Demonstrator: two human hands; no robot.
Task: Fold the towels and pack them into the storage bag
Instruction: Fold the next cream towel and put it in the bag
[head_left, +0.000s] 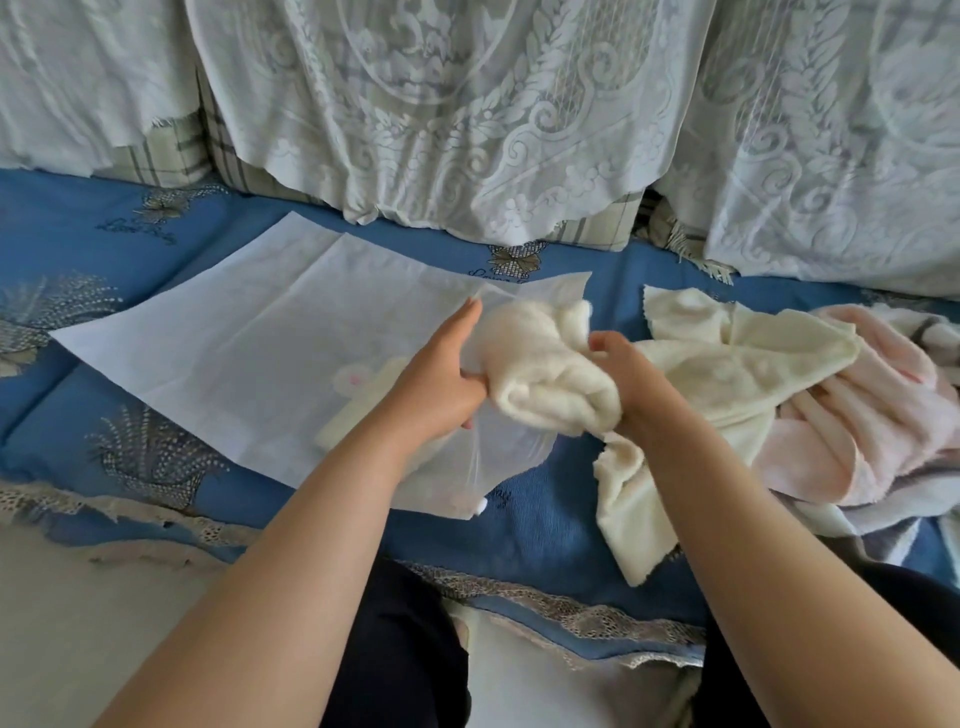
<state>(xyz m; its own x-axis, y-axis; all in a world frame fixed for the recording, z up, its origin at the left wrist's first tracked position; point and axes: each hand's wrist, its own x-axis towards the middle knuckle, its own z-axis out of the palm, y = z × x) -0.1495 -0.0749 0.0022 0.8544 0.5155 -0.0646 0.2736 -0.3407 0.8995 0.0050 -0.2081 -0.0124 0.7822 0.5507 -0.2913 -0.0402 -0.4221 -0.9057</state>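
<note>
Bag (218, 358): white, translucent, lying flat on the sofa seat at left, mouth toward the right. One folded cream item with a pale pink motif shows through its wall near the mouth; judged to be a towel already packed.

Left hand (441, 379): grip closed on the bag's upper mouth edge, fingers raised, thumb tucked under the plastic. Judged purpose: to lift the mouth open so the bundle can enter.

Rolled towel (545, 374): cream, fleecy, bunched rather than squarely folded, partly inside the mouth. Its tail trails down over the seat edge to the right.

Right hand (623, 379): grip closed on the rolled towel's rear end, pressing it leftward toward the bag. Judged step: packing the second piece; the trailing tail may snag on the mouth.

Loose towels, right: a cream towel (727, 364) spread open, overlapping a pink towel (857, 415), with a grey-striped one partly under them at the far edge. All unfolded; most of the task appears to remain.

Surface: sofa seat (519, 530) under a blue cover with shell-like prints and lace trim. Backrest cushions draped in white lace cloth (467, 130), checked fabric showing beneath. Pale floor at lower left; the person's dark-clad knees at bottom.
</note>
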